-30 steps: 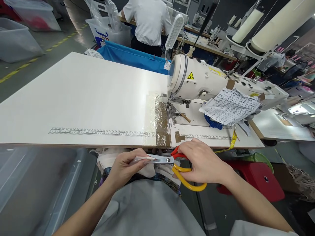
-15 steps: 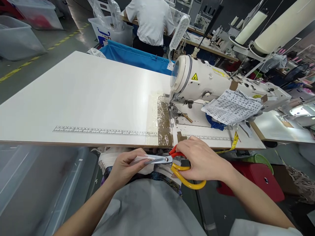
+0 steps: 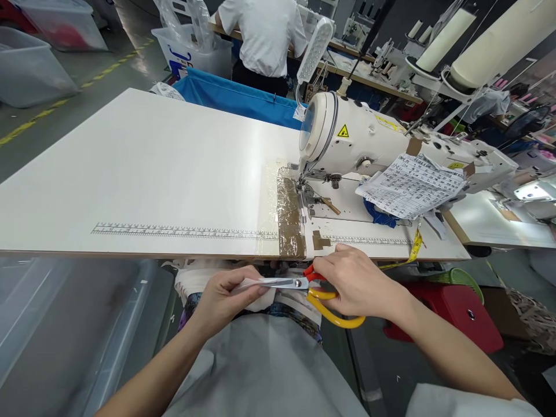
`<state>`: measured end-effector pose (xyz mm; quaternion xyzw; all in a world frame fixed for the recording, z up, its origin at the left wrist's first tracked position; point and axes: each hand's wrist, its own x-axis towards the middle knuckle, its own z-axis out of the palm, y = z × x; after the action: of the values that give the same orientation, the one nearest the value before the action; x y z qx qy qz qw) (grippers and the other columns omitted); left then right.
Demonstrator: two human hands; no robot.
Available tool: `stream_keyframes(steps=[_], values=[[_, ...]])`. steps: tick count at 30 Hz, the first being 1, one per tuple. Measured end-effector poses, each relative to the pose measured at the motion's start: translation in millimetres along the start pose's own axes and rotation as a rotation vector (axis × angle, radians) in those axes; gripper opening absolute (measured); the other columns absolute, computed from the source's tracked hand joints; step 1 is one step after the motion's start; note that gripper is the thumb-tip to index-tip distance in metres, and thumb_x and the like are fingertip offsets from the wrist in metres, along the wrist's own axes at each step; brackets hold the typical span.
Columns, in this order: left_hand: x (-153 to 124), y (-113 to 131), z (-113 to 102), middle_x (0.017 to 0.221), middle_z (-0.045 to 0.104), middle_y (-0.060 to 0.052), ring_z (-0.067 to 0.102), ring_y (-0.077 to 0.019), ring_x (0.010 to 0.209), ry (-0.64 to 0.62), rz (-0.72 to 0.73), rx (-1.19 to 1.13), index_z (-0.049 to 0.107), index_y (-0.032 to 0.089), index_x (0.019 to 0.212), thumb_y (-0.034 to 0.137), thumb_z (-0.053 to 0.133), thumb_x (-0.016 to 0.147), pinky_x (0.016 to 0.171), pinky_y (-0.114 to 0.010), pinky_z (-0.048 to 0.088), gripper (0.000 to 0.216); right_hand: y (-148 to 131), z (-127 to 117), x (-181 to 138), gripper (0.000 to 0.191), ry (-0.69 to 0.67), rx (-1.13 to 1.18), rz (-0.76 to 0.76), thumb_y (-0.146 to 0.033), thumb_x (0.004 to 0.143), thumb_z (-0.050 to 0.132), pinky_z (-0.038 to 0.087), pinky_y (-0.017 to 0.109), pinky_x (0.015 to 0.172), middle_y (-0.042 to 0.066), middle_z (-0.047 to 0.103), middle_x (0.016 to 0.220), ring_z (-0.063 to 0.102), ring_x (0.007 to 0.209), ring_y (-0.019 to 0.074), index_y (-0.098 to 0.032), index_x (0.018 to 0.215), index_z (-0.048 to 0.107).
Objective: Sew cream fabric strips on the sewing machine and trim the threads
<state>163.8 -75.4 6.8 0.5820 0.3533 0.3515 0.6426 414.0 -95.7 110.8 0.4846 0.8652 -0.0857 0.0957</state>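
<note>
My right hand (image 3: 354, 284) is closed round the red and yellow handles of a pair of scissors (image 3: 297, 283). The blades point left, into my left hand (image 3: 223, 301). Thumb and fingers of that hand pinch a thin white piece (image 3: 247, 283), which looks like cloth, right at the blade tips. How far the blades reach over it is hard to see. Both hands are just off the front edge of the white sewing table (image 3: 186, 168), above my lap. White fabric (image 3: 197, 279) lies below them, partly hidden.
A sewing machine (image 3: 365, 136) stands right of centre, with handwritten paper (image 3: 412, 185) taped on. A yellow tape measure (image 3: 416, 248) hangs over the front edge. Clear plastic bins (image 3: 121, 330) sit at lower left, a red stool (image 3: 464, 315) at right. A person (image 3: 263, 37) works beyond the blue cloth trough (image 3: 238, 98).
The scissor blades have come closer together, and the right hand with the handles has shifted slightly right. The left hand keeps its pinch in nearly the same place.
</note>
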Motion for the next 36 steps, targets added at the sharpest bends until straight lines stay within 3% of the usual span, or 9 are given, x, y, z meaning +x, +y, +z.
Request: stream_keyframes(steps=[7, 11, 16, 26, 33, 36], values=[[1.9, -0.9, 1.2, 0.067, 0.057, -0.004, 0.048, -0.0154, 0.064, -0.047, -0.135, 0.003, 0.07, 0.014, 0.069, 0.049, 0.069, 0.08, 0.059, -0.026, 0.033, 0.037, -4.9, 5.6, 5.6, 0.018, 0.051, 0.023, -0.001, -0.035, 0.075, 0.061, 0.023, 0.03, 0.068, 0.002, 0.061, 0.069, 0.045, 0.06, 0.0144, -0.018, 0.075, 0.053], [1.7, 0.1, 0.7, 0.069, 0.059, -0.004, 0.048, -0.0154, 0.067, -0.067, -0.184, -0.007, 0.071, 0.014, 0.069, 0.051, 0.072, 0.077, 0.06, -0.025, 0.033, 0.037, -1.9, 15.3, 8.4, 0.022, 0.088, 0.029, -0.023, -0.035, 0.079, 0.057, 0.022, 0.03, 0.067, 0.0, 0.056, 0.061, 0.037, 0.053, 0.0116, -0.018, 0.068, 0.05], [1.3, -2.3, 1.9, 0.06, 0.048, 0.001, 0.039, -0.0113, 0.059, -0.037, -0.293, -0.02, 0.062, 0.014, 0.062, 0.052, 0.076, 0.073, 0.054, -0.023, 0.027, 0.042, 3.6, 22.6, 3.7, 0.025, 0.089, 0.006, -0.035, -0.033, 0.085, 0.051, 0.021, 0.031, 0.066, -0.001, 0.054, 0.055, 0.03, 0.049, 0.0108, -0.018, 0.064, 0.049], [8.7, 1.8, 6.9, 0.066, 0.054, -0.002, 0.044, -0.0141, 0.066, -0.086, -0.289, -0.013, 0.068, 0.014, 0.069, 0.046, 0.074, 0.072, 0.059, -0.024, 0.032, 0.033, 4.4, 24.6, 8.5, 0.023, 0.042, 0.116, -0.018, -0.04, 0.08, 0.058, 0.024, 0.031, 0.071, 0.001, 0.06, 0.068, 0.044, 0.061, 0.0136, -0.019, 0.076, 0.054], [8.5, 4.4, 9.7, 0.057, 0.045, 0.002, 0.036, -0.0101, 0.055, -0.129, -0.323, -0.051, 0.062, 0.014, 0.061, 0.05, 0.075, 0.072, 0.051, -0.022, 0.027, 0.039, 9.8, 27.1, 14.3, 0.02, 0.033, 0.141, -0.052, -0.029, 0.074, 0.058, 0.022, 0.03, 0.068, -0.005, 0.049, 0.057, 0.022, 0.052, 0.0088, -0.019, 0.064, 0.043], [9.8, 3.1, 10.9, 0.057, 0.048, 0.001, 0.038, -0.0096, 0.054, -0.145, -0.354, -0.108, 0.064, 0.014, 0.062, 0.049, 0.075, 0.073, 0.049, -0.021, 0.027, 0.039, 13.6, 31.5, 12.4, 0.022, 0.037, 0.147, -0.05, -0.028, 0.076, 0.055, 0.022, 0.03, 0.068, -0.005, 0.046, 0.054, 0.018, 0.051, 0.0087, -0.019, 0.062, 0.04]])
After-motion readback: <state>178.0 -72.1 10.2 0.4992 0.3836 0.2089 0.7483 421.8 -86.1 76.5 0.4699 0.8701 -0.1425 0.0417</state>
